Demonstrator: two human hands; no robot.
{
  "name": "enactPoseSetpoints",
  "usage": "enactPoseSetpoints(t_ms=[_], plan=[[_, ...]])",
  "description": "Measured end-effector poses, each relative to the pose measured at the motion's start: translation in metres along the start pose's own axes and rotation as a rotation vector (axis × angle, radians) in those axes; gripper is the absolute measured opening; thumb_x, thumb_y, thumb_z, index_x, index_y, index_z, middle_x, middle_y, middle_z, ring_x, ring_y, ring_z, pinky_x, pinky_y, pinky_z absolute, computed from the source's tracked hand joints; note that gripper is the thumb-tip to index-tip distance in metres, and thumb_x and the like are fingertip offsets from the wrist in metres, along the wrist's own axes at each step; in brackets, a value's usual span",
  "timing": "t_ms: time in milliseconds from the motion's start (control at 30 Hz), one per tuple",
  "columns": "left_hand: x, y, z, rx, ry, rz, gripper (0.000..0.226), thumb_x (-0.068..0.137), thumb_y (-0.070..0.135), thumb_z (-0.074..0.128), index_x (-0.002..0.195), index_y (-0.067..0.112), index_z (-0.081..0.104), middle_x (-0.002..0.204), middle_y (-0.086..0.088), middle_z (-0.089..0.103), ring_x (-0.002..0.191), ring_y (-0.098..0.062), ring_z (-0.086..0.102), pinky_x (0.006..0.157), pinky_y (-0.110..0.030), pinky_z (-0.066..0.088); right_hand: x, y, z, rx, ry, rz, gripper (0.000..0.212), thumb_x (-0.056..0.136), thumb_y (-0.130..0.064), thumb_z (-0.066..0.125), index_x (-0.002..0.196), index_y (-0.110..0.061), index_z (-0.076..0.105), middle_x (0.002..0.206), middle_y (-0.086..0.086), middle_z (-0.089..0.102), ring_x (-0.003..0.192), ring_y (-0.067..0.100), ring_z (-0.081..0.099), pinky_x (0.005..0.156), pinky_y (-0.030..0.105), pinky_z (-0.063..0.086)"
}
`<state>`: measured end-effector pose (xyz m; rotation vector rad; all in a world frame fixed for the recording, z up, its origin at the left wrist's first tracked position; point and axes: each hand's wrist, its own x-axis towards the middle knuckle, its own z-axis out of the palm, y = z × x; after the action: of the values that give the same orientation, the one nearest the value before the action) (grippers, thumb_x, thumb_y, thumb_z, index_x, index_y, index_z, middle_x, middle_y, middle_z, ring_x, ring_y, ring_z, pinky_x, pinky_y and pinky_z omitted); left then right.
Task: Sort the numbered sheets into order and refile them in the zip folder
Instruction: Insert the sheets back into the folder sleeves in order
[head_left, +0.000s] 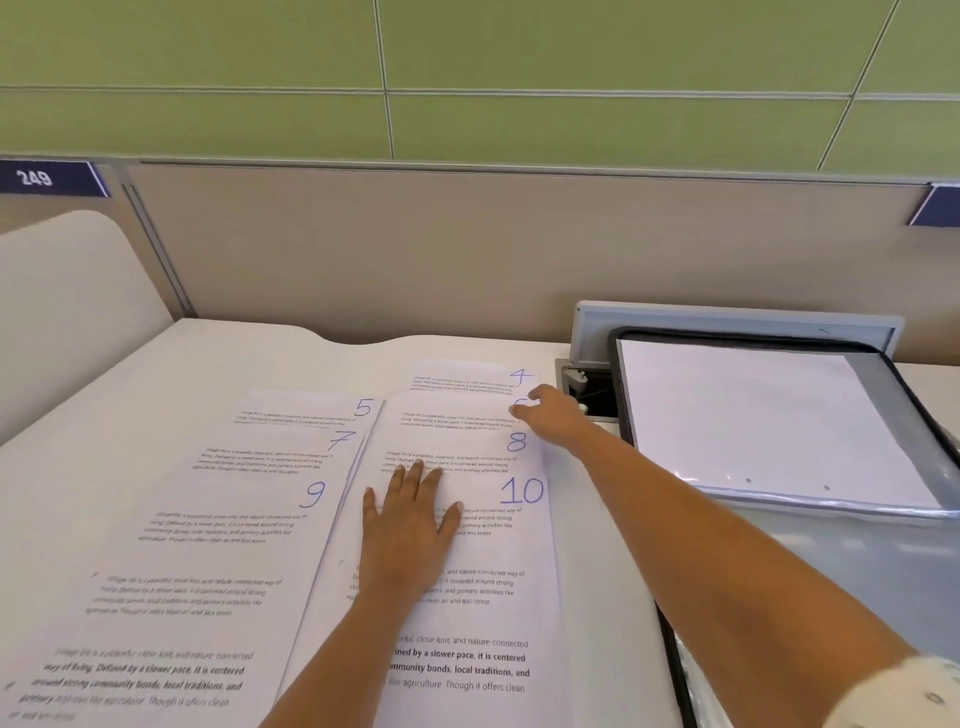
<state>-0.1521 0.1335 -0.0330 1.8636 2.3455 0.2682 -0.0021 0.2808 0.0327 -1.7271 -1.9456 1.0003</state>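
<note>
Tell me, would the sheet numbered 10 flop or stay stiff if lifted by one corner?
Probably floppy: sheet 10 is one thin page lying flat on the table. It likely slides easily, since it overlaps sheet 8 and the left hand presses flat on it. Light too, judging by its thinness.

Bright even light, soft blur, wide-angle bowing

The right hand (553, 418) covers the number on the sheet (441, 408) between sheet 4 (467, 371) and sheet 8 (467, 447); whether its fingers (519, 410) pinch that corner is unclear. The left hand (410, 525) hides print on sheet 10 (519, 551). The zip folder (831, 561) runs off the right edge.
</note>
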Motion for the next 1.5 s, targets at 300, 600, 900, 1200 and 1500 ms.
enactPoseSetpoints(t_ms=[300, 600, 900, 1200, 1500], plan=[[0.0, -0.001, 0.0, 0.0, -0.009, -0.003, 0.069, 0.09, 0.062, 0.004, 0.15, 0.029, 0.007, 0.159, 0.008, -0.001, 0.146, -0.01, -0.004, 0.118, -0.042, -0.004, 0.043, -0.006, -0.001, 0.23, 0.053, 0.211, 0.038, 0.093, -0.017, 0.05, 0.125, 0.004, 0.052, 0.104, 0.011, 0.051, 0.093, 0.025, 0.048, 0.087, 0.035, 0.044], [-0.001, -0.001, 0.001, -0.003, 0.019, -0.001, 0.057, 0.098, 0.051, 0.021, 0.15, 0.03, 0.009, 0.159, 0.01, -0.001, 0.146, -0.009, -0.004, 0.118, -0.041, -0.005, 0.064, -0.004, -0.001, 0.485, 0.072, 0.31, 0.034, 0.09, -0.02, 0.06, 0.118, -0.002, 0.052, 0.1, 0.012, 0.057, 0.086, 0.023, 0.056, 0.069, 0.031, 0.052], [-0.001, -0.002, 0.004, 0.013, 0.03, -0.01, 0.079, 0.079, 0.066, -0.006, 0.149, 0.032, 0.009, 0.159, 0.011, -0.001, 0.145, -0.008, -0.004, 0.117, -0.04, -0.006, 0.073, -0.007, -0.01, 0.244, 0.227, 0.142, 0.032, 0.093, -0.02, 0.048, 0.063, -0.022, 0.036, 0.084, 0.004, 0.048, 0.085, 0.02, 0.045, 0.057, 0.022, 0.037], [0.0, -0.003, 0.004, 0.02, 0.022, -0.009, 0.078, 0.08, 0.065, -0.006, 0.149, 0.033, 0.009, 0.158, 0.011, 0.001, 0.145, -0.008, -0.003, 0.118, -0.039, -0.004, 0.065, -0.019, -0.06, 0.378, 0.518, 0.075, 0.024, 0.091, -0.018, 0.053, 0.105, -0.006, 0.068, 0.101, 0.012, 0.064, 0.09, 0.027, 0.059, 0.073, 0.029, 0.045], [-0.002, -0.001, -0.002, -0.001, -0.025, -0.004, 0.056, 0.099, 0.051, 0.022, 0.149, 0.03, 0.012, 0.159, 0.009, 0.002, 0.146, -0.01, -0.003, 0.118, -0.041, -0.003, 0.032, -0.006, -0.121, 0.473, 0.924, 0.041, 0.027, 0.097, -0.024, 0.046, 0.103, -0.007, 0.065, 0.1, 0.012, 0.066, 0.089, 0.027, 0.059, 0.068, 0.028, 0.039]])
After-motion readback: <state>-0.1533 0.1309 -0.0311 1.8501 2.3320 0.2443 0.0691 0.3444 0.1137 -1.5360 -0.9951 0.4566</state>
